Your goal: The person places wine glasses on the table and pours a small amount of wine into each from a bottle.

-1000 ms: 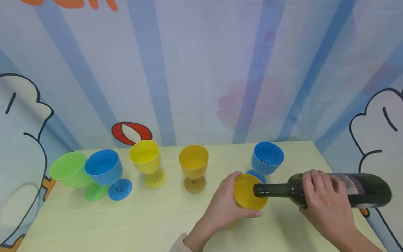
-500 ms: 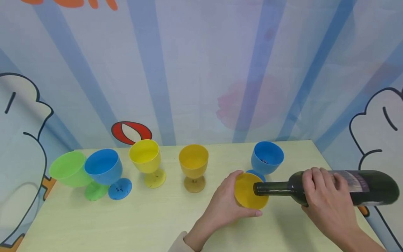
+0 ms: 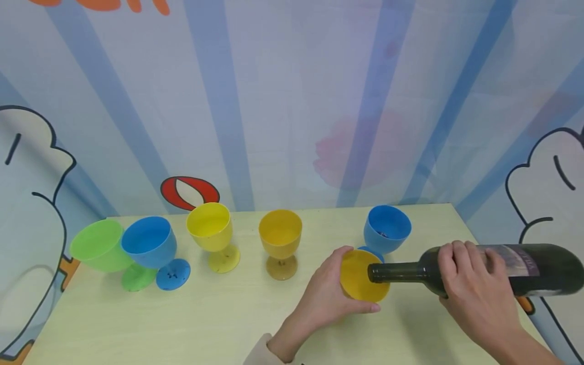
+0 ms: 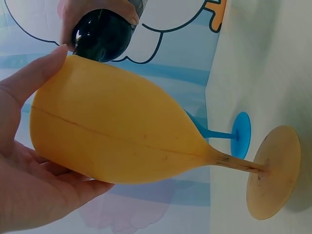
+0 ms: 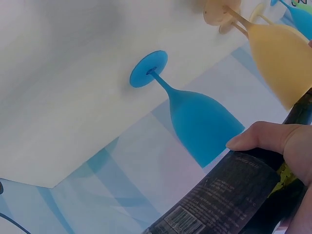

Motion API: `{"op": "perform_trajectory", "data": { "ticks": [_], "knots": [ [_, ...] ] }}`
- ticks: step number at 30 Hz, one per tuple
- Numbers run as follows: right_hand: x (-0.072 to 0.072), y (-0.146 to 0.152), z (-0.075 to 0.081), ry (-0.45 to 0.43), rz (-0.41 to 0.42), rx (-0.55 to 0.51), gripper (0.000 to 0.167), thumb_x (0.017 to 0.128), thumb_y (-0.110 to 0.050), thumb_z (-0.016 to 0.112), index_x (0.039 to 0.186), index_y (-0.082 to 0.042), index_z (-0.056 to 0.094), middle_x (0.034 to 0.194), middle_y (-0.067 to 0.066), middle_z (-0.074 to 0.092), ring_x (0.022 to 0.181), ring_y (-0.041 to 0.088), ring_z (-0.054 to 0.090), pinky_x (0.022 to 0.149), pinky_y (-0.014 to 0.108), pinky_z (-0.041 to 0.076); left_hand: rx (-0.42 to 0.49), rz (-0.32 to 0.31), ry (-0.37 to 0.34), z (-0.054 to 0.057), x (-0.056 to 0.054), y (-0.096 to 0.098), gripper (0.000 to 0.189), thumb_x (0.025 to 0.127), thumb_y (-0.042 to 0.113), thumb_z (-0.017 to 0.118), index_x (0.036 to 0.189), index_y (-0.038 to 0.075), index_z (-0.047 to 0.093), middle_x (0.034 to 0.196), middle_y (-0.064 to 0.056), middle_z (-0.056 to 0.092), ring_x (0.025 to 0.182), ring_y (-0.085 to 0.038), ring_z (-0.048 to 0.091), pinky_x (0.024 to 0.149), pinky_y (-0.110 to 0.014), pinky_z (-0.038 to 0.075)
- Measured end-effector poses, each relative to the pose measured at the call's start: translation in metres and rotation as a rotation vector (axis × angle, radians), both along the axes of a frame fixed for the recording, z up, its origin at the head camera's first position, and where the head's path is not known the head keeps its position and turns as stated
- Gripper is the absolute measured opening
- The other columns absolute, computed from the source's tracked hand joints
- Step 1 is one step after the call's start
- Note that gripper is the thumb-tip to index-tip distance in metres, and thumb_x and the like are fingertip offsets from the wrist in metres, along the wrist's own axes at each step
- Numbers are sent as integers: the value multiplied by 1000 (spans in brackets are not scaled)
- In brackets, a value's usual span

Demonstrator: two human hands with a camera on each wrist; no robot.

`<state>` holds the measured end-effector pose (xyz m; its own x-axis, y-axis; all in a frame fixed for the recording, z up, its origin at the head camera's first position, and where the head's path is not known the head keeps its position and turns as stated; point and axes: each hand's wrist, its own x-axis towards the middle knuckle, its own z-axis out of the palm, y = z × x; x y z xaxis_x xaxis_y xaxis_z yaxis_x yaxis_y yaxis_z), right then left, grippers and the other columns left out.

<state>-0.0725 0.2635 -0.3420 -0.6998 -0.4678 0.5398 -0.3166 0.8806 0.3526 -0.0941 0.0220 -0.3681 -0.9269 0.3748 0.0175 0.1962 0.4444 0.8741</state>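
Observation:
My left hand [image 3: 325, 293] holds an amber-yellow plastic goblet [image 3: 356, 283] by its bowl, thumb on the near side and fingers round the far side. In the left wrist view the goblet [image 4: 117, 124] shows its stem and round foot close to the table; whether the foot touches, I cannot tell. With my right hand [image 3: 476, 291] I grip a dark green wine bottle [image 3: 552, 268] round its upper body. The bottle lies almost level, its neck pointing left and its mouth over the goblet's opening. No stream of liquid can be seen.
A blue goblet [image 3: 388, 230] stands just behind the held one, with something small and dark inside. Toward the left are an amber goblet [image 3: 280, 235], a yellow goblet [image 3: 210, 228], another blue goblet [image 3: 149, 243] and a green goblet [image 3: 98, 246]. A printed curtain [image 3: 292, 101] backs the pale table [image 3: 219, 319].
The bottle's base has swung up and to the right, while its mouth stays over the goblet. My left hand and the goblet have hardly shifted.

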Motion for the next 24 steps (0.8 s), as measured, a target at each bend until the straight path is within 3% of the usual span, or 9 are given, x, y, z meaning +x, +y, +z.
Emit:
{"op": "perform_trajectory", "data": {
  "ticks": [24],
  "knots": [
    [1,1,6,-18,-4,18,77,34,-17,84,94,12,45,89,30,49,80,43,49,70,60,39,4,34,-36,2,2,3,91,59,40,84,134,17,38,121,1,51,104,-20,49,87,-41,44]
  ]
}}
